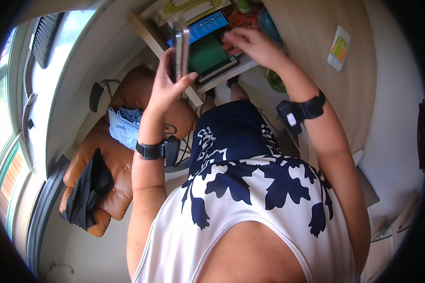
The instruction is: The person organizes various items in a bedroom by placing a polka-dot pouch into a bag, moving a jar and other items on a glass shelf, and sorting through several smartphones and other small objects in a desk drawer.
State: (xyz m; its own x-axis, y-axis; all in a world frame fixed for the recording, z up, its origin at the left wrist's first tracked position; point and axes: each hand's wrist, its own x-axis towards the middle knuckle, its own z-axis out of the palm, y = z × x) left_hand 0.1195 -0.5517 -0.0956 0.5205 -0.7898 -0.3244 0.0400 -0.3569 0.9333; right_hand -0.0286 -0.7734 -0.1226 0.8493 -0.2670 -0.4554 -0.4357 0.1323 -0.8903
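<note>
My left hand [171,76] grips a thin stack of flat, dark and silvery items [181,53], held upright on edge; motion blur hides what exactly they are. My right hand [242,40] hovers over an open wooden drawer [230,73], its fingers blurred and bent, with nothing seen in them. Below and between the hands, a dark green flat item [209,53] lies in the drawer on top of a book or box [219,70]. Behind it is a blue printed box or booklet [212,24]. A yellow-green and white patterned item [187,10] lies at the drawer's back.
A brown leather chair [122,173] stands at the left, bearing light blue folded clothing [124,123] and a black cloth [92,191]. A window and a brush [46,39] are at the far left. A white holder [339,48] sits on the wooden surface at the right.
</note>
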